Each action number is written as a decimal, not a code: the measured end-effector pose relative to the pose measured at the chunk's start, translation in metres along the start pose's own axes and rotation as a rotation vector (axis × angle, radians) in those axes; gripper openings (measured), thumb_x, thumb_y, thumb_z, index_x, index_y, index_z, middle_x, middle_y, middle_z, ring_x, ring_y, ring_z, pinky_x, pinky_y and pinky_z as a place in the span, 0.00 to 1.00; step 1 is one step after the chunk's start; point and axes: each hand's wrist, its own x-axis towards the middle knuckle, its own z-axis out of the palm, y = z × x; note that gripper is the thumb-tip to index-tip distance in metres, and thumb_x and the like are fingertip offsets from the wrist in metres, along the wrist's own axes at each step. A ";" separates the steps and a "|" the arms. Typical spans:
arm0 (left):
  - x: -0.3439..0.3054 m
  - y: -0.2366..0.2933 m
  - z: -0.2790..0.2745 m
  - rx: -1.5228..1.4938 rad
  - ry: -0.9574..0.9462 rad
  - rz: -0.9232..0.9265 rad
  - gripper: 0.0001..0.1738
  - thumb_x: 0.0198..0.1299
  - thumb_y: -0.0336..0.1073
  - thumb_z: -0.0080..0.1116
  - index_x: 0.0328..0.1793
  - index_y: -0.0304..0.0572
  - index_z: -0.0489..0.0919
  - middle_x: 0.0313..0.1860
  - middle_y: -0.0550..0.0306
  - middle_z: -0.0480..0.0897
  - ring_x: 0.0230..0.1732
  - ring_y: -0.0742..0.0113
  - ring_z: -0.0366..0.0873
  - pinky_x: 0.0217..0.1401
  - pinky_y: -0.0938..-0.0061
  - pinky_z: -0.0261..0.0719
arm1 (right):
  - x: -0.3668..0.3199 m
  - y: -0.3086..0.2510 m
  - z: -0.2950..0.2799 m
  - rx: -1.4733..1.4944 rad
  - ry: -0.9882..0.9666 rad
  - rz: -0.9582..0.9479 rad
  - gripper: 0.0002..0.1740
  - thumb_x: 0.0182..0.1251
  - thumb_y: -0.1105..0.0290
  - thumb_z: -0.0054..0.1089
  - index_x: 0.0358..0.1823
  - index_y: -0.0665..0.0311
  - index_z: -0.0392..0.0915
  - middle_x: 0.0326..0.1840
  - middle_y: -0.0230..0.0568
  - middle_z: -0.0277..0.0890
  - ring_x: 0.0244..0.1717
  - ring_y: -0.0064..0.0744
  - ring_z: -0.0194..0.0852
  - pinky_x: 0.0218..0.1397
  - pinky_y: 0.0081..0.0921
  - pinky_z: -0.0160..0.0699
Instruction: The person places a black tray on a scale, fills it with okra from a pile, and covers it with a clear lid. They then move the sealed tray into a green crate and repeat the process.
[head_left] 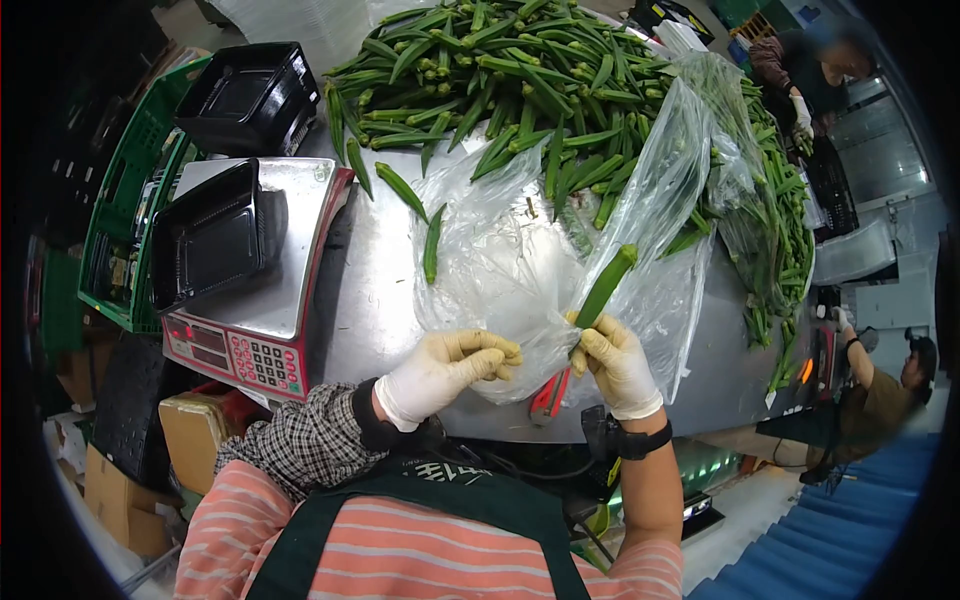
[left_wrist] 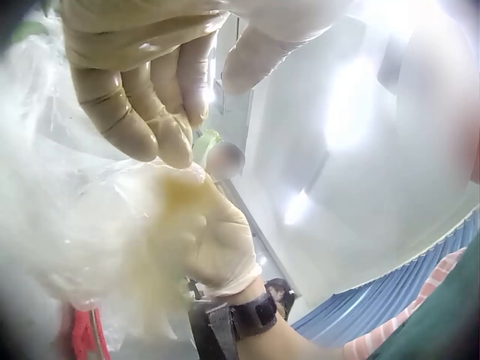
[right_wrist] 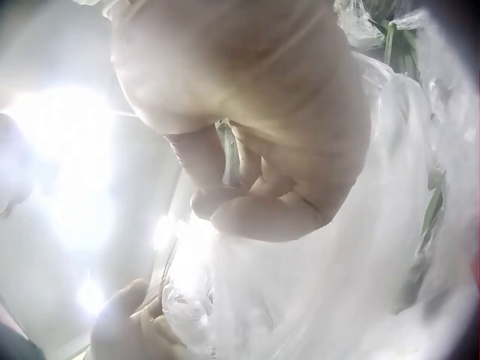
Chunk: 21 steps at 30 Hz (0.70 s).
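My gloved right hand (head_left: 615, 368) pinches the lower end of a single okra pod (head_left: 606, 285), which points up and away over the table. In the right wrist view a green sliver of the okra (right_wrist: 228, 154) shows between the curled fingers. My gloved left hand (head_left: 450, 372) hovers to the left of it, fingers bent; the left wrist view shows a gap between its thumb (left_wrist: 255, 60) and fingers, with nothing in it. Crumpled clear plastic (head_left: 480, 285) spreads over the table just beyond both hands. Below them lies a red-handled tool (head_left: 547, 398), partly hidden by plastic.
A big okra heap (head_left: 500, 75) covers the far table. Left stands a scale (head_left: 300, 230) bearing a black tray (head_left: 210, 230), with stacked black trays (head_left: 250, 95) behind it and a green crate (head_left: 100, 230) beside. More bagged okra (head_left: 740, 170) lies right. Other people work at right.
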 end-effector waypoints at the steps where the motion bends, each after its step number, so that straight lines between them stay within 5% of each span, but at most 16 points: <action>1: 0.004 0.002 0.002 -0.002 0.032 0.003 0.16 0.65 0.34 0.50 0.55 0.30 0.74 0.47 0.54 0.79 0.46 0.72 0.76 0.52 0.77 0.74 | -0.001 -0.002 -0.001 0.050 -0.028 0.007 0.17 0.66 0.66 0.53 0.52 0.69 0.72 0.26 0.31 0.70 0.24 0.18 0.65 0.31 0.15 0.65; 3: 0.014 0.001 0.007 -0.027 0.065 0.054 0.18 0.64 0.36 0.51 0.55 0.31 0.73 0.47 0.54 0.79 0.48 0.72 0.75 0.53 0.77 0.73 | -0.001 -0.006 0.003 0.026 -0.006 0.016 0.15 0.65 0.68 0.54 0.49 0.69 0.73 0.27 0.30 0.70 0.25 0.18 0.67 0.31 0.16 0.66; 5: 0.027 0.004 0.024 -0.041 0.191 0.257 0.17 0.64 0.34 0.51 0.55 0.30 0.73 0.51 0.50 0.77 0.52 0.69 0.73 0.59 0.74 0.68 | 0.002 -0.007 0.017 -0.406 0.002 -0.044 0.13 0.63 0.70 0.57 0.46 0.68 0.74 0.27 0.30 0.71 0.26 0.20 0.68 0.31 0.17 0.68; 6: 0.034 0.003 0.027 -0.164 0.085 0.235 0.18 0.63 0.34 0.52 0.56 0.30 0.72 0.51 0.52 0.77 0.54 0.69 0.71 0.62 0.73 0.64 | 0.006 0.002 0.023 -0.422 -0.052 -0.114 0.13 0.59 0.72 0.60 0.44 0.68 0.74 0.28 0.33 0.72 0.27 0.20 0.69 0.32 0.17 0.70; 9: 0.055 -0.010 0.016 -0.016 0.179 0.157 0.19 0.63 0.34 0.51 0.58 0.31 0.70 0.48 0.53 0.77 0.54 0.68 0.71 0.61 0.74 0.65 | 0.025 -0.007 0.027 -0.933 -0.172 -0.434 0.16 0.59 0.64 0.58 0.44 0.67 0.74 0.32 0.47 0.75 0.29 0.40 0.76 0.34 0.30 0.75; 10: 0.054 -0.005 0.012 -0.078 0.268 0.178 0.19 0.64 0.35 0.50 0.58 0.31 0.70 0.48 0.51 0.77 0.53 0.66 0.72 0.60 0.73 0.67 | 0.030 -0.006 0.013 -0.936 -0.178 -0.437 0.16 0.59 0.64 0.58 0.44 0.67 0.74 0.32 0.47 0.75 0.29 0.40 0.76 0.34 0.30 0.75; 12: 0.054 -0.002 -0.002 -0.246 0.327 0.210 0.17 0.65 0.38 0.49 0.55 0.33 0.72 0.48 0.50 0.78 0.54 0.65 0.73 0.58 0.72 0.68 | 0.031 -0.007 -0.043 -1.540 0.046 -0.383 0.18 0.61 0.57 0.53 0.43 0.65 0.75 0.35 0.52 0.77 0.33 0.49 0.77 0.36 0.39 0.76; 13: 0.053 0.002 -0.005 -0.312 0.332 0.212 0.17 0.65 0.38 0.50 0.54 0.33 0.72 0.47 0.50 0.78 0.54 0.65 0.73 0.58 0.71 0.69 | 0.021 -0.016 -0.070 -1.657 0.108 -0.094 0.20 0.61 0.53 0.51 0.39 0.64 0.77 0.33 0.52 0.78 0.35 0.49 0.78 0.38 0.41 0.76; 16: 0.063 -0.023 -0.024 -0.215 0.371 0.090 0.16 0.65 0.39 0.50 0.51 0.33 0.74 0.49 0.53 0.77 0.48 0.69 0.72 0.54 0.74 0.69 | -0.026 -0.025 -0.139 -1.829 0.295 0.337 0.20 0.58 0.54 0.55 0.37 0.65 0.78 0.30 0.52 0.78 0.33 0.47 0.79 0.37 0.38 0.75; 20: 0.062 -0.051 -0.033 -0.210 0.387 -0.096 0.14 0.65 0.37 0.50 0.50 0.34 0.75 0.51 0.56 0.76 0.44 0.74 0.71 0.50 0.78 0.69 | -0.043 -0.049 -0.140 -1.313 0.155 0.316 0.17 0.57 0.62 0.59 0.42 0.68 0.78 0.27 0.49 0.78 0.30 0.38 0.80 0.35 0.32 0.75; 21: 0.058 -0.053 -0.031 -0.171 0.408 -0.128 0.14 0.65 0.37 0.50 0.50 0.34 0.75 0.51 0.56 0.76 0.45 0.74 0.71 0.51 0.78 0.69 | -0.029 -0.063 -0.128 -1.143 0.253 0.113 0.16 0.56 0.67 0.60 0.43 0.68 0.77 0.28 0.47 0.78 0.29 0.34 0.78 0.35 0.28 0.74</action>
